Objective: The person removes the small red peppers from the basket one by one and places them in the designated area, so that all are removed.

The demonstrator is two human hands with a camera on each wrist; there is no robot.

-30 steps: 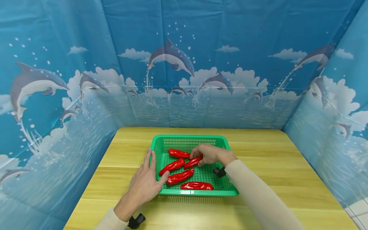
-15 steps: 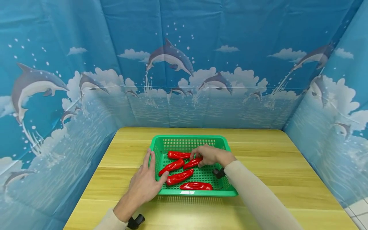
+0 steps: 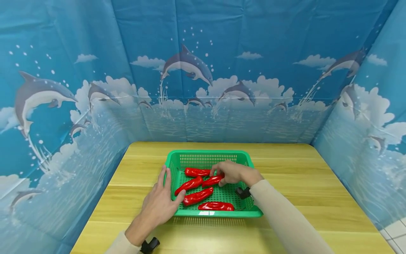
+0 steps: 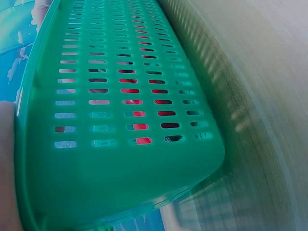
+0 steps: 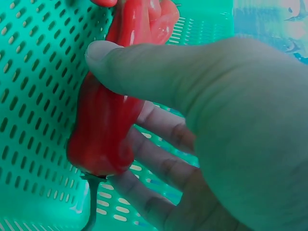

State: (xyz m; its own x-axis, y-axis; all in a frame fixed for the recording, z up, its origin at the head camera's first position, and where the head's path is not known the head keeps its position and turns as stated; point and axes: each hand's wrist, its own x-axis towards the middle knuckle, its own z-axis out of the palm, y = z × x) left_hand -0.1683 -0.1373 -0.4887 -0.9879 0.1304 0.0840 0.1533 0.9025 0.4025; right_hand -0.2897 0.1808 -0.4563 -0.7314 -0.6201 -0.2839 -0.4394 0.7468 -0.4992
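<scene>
A green plastic basket (image 3: 219,213) with slotted walls holds several glossy red peppers. My right hand (image 3: 233,173) reaches into it and holds one red pepper (image 3: 211,181) between thumb and fingers. In the right wrist view the thumb crosses the front of this pepper (image 5: 103,130), fingers show behind it, and its green stem (image 5: 93,202) points down. My left hand (image 3: 160,201) rests on the basket's left rim with fingers stretched out; its thumb extends over the inside, near another pepper (image 3: 189,185). The left wrist view shows mostly the outer basket wall (image 4: 120,178).
Another pepper (image 3: 196,172) lies along the far side, one (image 3: 198,196) slants near the middle, and one (image 3: 216,206) lies along the near wall. The basket stands on a yellow wooden table (image 3: 291,201). A blue dolphin-print curtain (image 3: 203,120) surrounds the back and sides.
The pepper at the far side has turned slightly, and its stem now shows. Both hands stay nearly where they were; the right hand keeps hold of its pepper.
</scene>
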